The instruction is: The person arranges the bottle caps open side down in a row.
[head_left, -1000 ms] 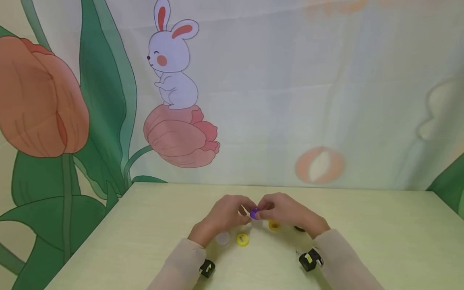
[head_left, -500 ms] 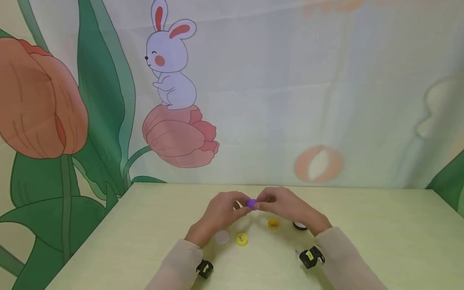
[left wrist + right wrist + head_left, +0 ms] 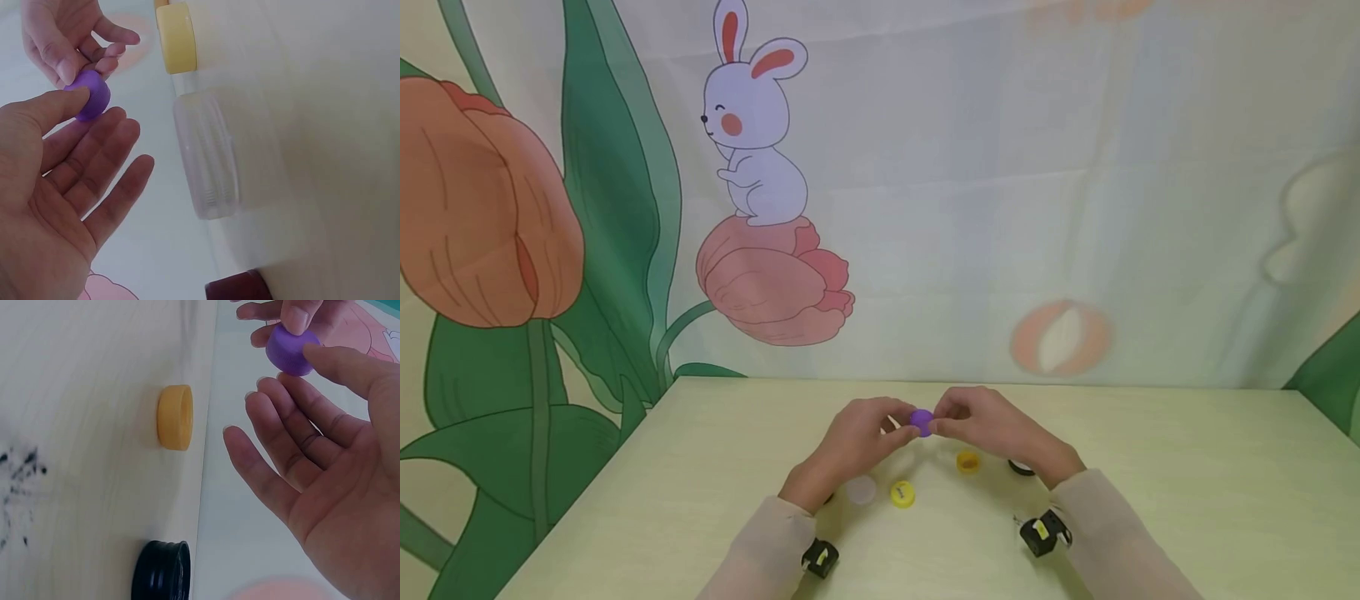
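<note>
A small purple cap (image 3: 921,422) with a rounded, matte surface is held up between both hands above the table. My left hand (image 3: 859,433) pinches its left side between thumb and fingers. From the other side my right hand (image 3: 988,423) pinches it too. In the left wrist view the thumb presses the face of the purple cap (image 3: 95,100), and the lower fingers spread loosely. The right wrist view shows both thumbs on the purple cap (image 3: 289,352); the other right fingers extend below it.
On the table (image 3: 1135,500), nearer me, lie a yellow cap (image 3: 902,494), a clear round lid (image 3: 861,490), a hollow orange-yellow cap (image 3: 967,462) and a black-rimmed lid (image 3: 161,572) by my right wrist. A dark reddish lid (image 3: 239,286) lies near my left wrist. A printed cloth (image 3: 955,208) hangs behind.
Both hands have risen slightly and moved away from me with the purple cap. Over the last half second they stay nearly in place, and the cap looks slightly turned.
</note>
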Available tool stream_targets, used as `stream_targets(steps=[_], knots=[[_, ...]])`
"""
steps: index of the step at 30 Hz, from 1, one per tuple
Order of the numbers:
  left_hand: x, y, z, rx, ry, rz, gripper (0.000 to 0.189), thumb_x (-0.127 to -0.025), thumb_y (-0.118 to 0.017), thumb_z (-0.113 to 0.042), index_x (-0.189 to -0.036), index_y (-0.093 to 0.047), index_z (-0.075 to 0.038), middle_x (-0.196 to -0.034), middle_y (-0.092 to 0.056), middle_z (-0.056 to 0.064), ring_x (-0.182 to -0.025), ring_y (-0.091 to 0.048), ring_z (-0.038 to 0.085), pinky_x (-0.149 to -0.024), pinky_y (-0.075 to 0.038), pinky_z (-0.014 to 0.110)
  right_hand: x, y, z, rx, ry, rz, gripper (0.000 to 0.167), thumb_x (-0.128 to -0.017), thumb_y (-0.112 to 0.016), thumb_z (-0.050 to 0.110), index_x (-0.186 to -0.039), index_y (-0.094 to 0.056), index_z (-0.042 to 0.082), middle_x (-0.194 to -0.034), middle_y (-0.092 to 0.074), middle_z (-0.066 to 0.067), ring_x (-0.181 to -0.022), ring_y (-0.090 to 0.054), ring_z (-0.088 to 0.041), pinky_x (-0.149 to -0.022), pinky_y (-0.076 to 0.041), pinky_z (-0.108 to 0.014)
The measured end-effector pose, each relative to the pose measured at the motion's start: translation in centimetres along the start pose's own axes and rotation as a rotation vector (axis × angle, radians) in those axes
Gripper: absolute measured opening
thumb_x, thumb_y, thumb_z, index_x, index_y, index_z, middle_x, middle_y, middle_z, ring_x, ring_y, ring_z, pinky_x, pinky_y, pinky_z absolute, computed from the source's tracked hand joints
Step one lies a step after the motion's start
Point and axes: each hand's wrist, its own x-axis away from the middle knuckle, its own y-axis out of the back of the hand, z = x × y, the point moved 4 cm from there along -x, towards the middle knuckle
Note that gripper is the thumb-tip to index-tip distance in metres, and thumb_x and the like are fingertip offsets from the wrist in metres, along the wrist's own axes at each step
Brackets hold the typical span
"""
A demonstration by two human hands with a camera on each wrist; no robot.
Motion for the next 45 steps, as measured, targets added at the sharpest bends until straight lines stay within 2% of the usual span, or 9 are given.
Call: stream_targets(steps=[9, 15, 22, 30, 38, 45], knots=[[0.22, 0.2, -0.41, 0.014, -0.06, -0.042, 0.044, -0.092, -0.085, -0.011, -0.133, -0.072, -0.013, -0.103, -0.078, 0.0, -0.083, -0.072, 0.014, -0.076, -0.057, 0.029, 0.1, -0.03, -0.09, -0.032, -0.039, 0.006, 0.019, -0.105, -0.065, 0.026, -0.105, -0.072, 0.009, -0.1, -0.073, -0.008, -0.09, -0.064, -0.021, -0.082, -0.052, -0.039], [0.32, 0.34, -0.46, 0.0, -0.056, -0.064, 0.036, -0.092, -0.086, -0.014, -0.127, -0.075, -0.015, -0.1, -0.077, -0.003, -0.082, -0.07, 0.014, -0.075, -0.056, 0.029, 0.03, -0.03, -0.1, -0.04, -0.033, 0.02, 0.022, -0.106, -0.064, 0.026, -0.109, -0.072, 0.005, -0.1, -0.073, -0.009, -0.091, -0.064, -0.024, -0.082, -0.051, -0.04], [0.26, 0.37, -0.32, -0.008, -0.02, -0.051, 0.029, -0.092, -0.086, -0.02, -0.12, -0.078, -0.015, -0.099, -0.077, -0.006, -0.083, -0.069, 0.013, -0.075, -0.055, 0.028, -0.12, 0.15, 0.1, -0.007, 0.002, 0.008, 0.018, -0.103, -0.071, 0.031, -0.109, -0.074, 0.013, -0.103, -0.072, 0.0, -0.095, -0.065, -0.019, -0.088, -0.053, -0.042], [0.14, 0.32, -0.25, -0.016, -0.021, -0.042, 0.027, -0.093, -0.086, -0.022, -0.118, -0.08, -0.015, -0.099, -0.077, -0.007, -0.085, -0.069, 0.012, -0.077, -0.055, 0.028, -0.2, 0.12, 0.39, 0.008, 0.071, 0.013, 0.016, -0.098, -0.078, 0.022, -0.112, -0.074, 0.013, -0.103, -0.072, 0.003, -0.097, -0.067, -0.019, -0.088, -0.054, -0.043], [0.15, 0.28, -0.29, -0.03, -0.023, -0.031, 0.03, -0.095, -0.083, -0.025, -0.123, -0.08, -0.015, -0.1, -0.078, -0.007, -0.085, -0.069, 0.01, -0.078, -0.055, 0.028, -0.21, -0.01, 0.43, 0.031, 0.074, 0.013, 0.016, -0.097, -0.079, 0.019, -0.112, -0.074, 0.015, -0.102, -0.071, 0.004, -0.095, -0.067, -0.018, -0.087, -0.055, -0.043], [0.23, 0.42, -0.37, -0.025, -0.029, -0.047, 0.027, -0.092, -0.085, -0.026, -0.117, -0.082, -0.016, -0.096, -0.078, -0.007, -0.083, -0.068, 0.009, -0.076, -0.054, 0.028, -0.07, -0.08, 0.62, 0.034, 0.095, 0.015, 0.015, -0.097, -0.078, 0.015, -0.111, -0.073, 0.013, -0.098, -0.071, 0.004, -0.092, -0.066, -0.018, -0.085, -0.054, -0.041]])
